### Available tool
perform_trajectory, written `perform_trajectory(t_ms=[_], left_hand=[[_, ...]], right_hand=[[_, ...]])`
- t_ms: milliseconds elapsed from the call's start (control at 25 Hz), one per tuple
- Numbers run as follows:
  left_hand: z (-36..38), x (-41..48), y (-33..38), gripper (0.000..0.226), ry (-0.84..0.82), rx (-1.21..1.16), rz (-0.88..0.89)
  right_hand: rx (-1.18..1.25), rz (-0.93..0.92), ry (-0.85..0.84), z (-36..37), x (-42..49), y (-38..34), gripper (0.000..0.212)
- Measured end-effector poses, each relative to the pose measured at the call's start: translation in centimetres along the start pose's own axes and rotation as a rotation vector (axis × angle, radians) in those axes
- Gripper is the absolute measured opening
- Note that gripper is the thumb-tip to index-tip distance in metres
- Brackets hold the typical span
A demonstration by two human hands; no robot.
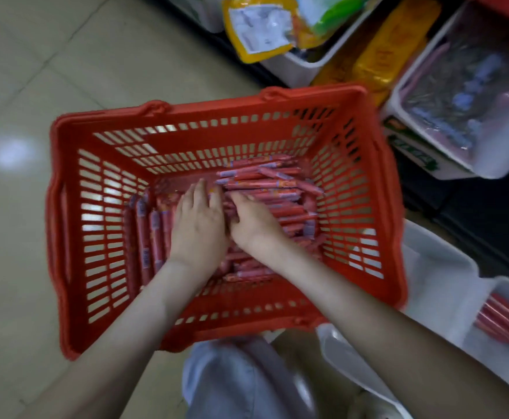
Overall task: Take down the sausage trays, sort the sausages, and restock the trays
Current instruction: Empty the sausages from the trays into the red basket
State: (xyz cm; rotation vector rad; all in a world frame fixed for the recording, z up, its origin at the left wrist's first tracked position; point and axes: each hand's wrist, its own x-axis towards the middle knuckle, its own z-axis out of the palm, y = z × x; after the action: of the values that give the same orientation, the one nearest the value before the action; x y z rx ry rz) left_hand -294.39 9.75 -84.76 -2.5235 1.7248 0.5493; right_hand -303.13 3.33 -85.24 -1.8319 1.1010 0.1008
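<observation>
Sausages (271,189) lie heaped in the basket (247,309); left hand (198,225) rests flat on them, right hand (253,225) digs in, grip unclear; white tray (494,358) holds few, so sorting seems early

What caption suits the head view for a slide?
Left hand and right hand on red sausages piled in a red basket; a white tray beside it holds a few more.

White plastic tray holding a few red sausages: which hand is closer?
Right. The right hand, in the red plastic basket, sits toward the white tray; the left hand lies beside it, farther off.
</observation>
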Motion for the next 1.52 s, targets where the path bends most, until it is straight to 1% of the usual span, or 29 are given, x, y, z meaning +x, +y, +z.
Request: perform_trajectory(t_ms=[80, 120, 200, 280, 360, 400, 440, 480, 520, 560, 600, 680, 720, 800, 880, 920, 1000, 1040, 1120, 1160, 1200, 1280, 1320, 1400, 1440, 1480, 1520], left_hand=[[-2.3, 0.4, 5.3, 0.054, 0.098, -0.056, 0.148], [-3.4, 0.3, 8.5, 0.053, 0.143, -0.078, 0.227], [-4.6, -0.7, 15.5, 0.044, 0.226, -0.138, 0.396], [-3.8, -2.7, 22.0, 0.035, 0.257, -0.188, 0.546], [-1.1, -5.1, 27.6, 0.033, 0.242, -0.189, 0.690], [0.8, -6.1, 30.1, 0.035, 0.231, -0.163, 0.758], [3.0, -6.9, 31.9, 0.037, 0.205, -0.126, 0.816], [5.3, -7.4, 33.1, 0.039, 0.159, -0.080, 0.866], [7.4, -7.9, 34.0, 0.041, 0.092, -0.024, 0.909], [9.3, -8.3, 34.5, 0.045, 0.011, 0.042, 0.940], [11.1, -8.5, 34.9, 0.050, -0.067, 0.113, 0.949], [13.4, -8.8, 34.7, 0.060, -0.198, 0.194, 0.920], [14.1, -8.8, 34.6, 0.062, -0.224, 0.175, 0.909], [15.2, -8.6, 34.4, 0.062, -0.234, 0.129, 0.872], [15.4, -8.4, 34.3, 0.061, -0.208, 0.117, 0.819], [15.1, -8.3, 34.3, 0.059, -0.228, 0.102, 0.791], [15.0, -8.3, 34.4, 0.049, -0.268, 0.023, 0.722], [15.0, -8.4, 34.4, 0.045, -0.302, -0.031, 0.686], [15.1, -9.0, 34.7, 0.037, -0.342, -0.133, 0.641], [15.2, -9.3, 34.7, 0.033, -0.364, -0.200, 0.626], [15.2, -9.6, 34.8, 0.029, -0.412, -0.273, 0.597], [15.0, -9.7, 34.7, 0.024, -0.533, -0.416, 0.501], [14.9, -9.7, 34.6, 0.024, -0.628, -0.486, 0.428], [14.1, -9.8, 34.8, 0.034, -0.922, -0.692, 0.206], [13.8, -9.9, 35.0, 0.040, -1.059, -0.819, 0.092], [13.5, -10.0, 35.1, 0.042, -1.155, -0.910, 0.023], [13.1, -10.2, 35.2, 0.039, -1.212, -0.975, 0.011]], right_hand=[[-0.013, -0.099, 0.186, -5.0, -3.2, 1.6, 0.046], [-0.035, -0.115, 0.290, -7.5, -5.3, 3.0, 0.045], [-0.042, -0.122, 0.521, -11.9, -10.5, 6.9, 0.041], [-0.041, -0.115, 0.765, -14.7, -16.0, 12.0, 0.034], [-0.027, -0.007, 0.945, -15.6, -21.4, 18.8, 0.023], [-0.006, 0.097, 0.998, -15.5, -24.0, 22.8, 0.019], [0.009, 0.231, 1.015, -15.0, -26.1, 26.9, 0.018], [-0.001, 0.386, 0.989, -14.3, -27.7, 30.9, 0.020], [-0.038, 0.525, 0.924, -13.6, -28.8, 34.6, 0.027], [-0.087, 0.606, 0.836, -13.0, -29.4, 37.8, 0.036], [-0.119, 0.634, 0.741, -12.7, -29.4, 40.5, 0.046], [-0.146, 0.623, 0.542, -12.3, -28.1, 43.6, 0.063], [-0.182, 0.616, 0.474, -12.3, -27.2, 44.6, 0.069], [-0.376, 0.629, 0.439, -12.4, -25.5, 45.5, 0.073], [-0.552, 0.651, 0.435, -12.6, -24.4, 45.7, 0.070], [-0.595, 0.646, 0.435, -12.8, -24.2, 45.7, 0.067], [-0.596, 0.617, 0.425, -12.6, -24.5, 45.6, 0.059], [-0.566, 0.608, 0.392, -12.3, -24.8, 45.4, 0.055], [-0.433, 0.622, 0.324, -10.8, -25.9, 44.7, 0.049], [-0.299, 0.648, 0.352, -10.2, -26.5, 44.3, 0.043], [-0.111, 0.697, 0.429, -9.8, -27.1, 43.5, 0.033], [0.364, 0.788, 0.596, -9.5, -28.2, 41.5, 0.010], [0.630, 0.777, 0.644, -9.5, -28.8, 40.2, 0.006], [1.156, 0.644, 0.682, -9.6, -29.8, 37.1, 0.005], [1.366, 0.564, 0.661, -9.7, -30.0, 35.7, 0.009], [1.494, 0.500, 0.620, -9.6, -30.1, 34.5, 0.018], [1.549, 0.453, 0.569, -9.6, -30.0, 33.3, 0.024]])
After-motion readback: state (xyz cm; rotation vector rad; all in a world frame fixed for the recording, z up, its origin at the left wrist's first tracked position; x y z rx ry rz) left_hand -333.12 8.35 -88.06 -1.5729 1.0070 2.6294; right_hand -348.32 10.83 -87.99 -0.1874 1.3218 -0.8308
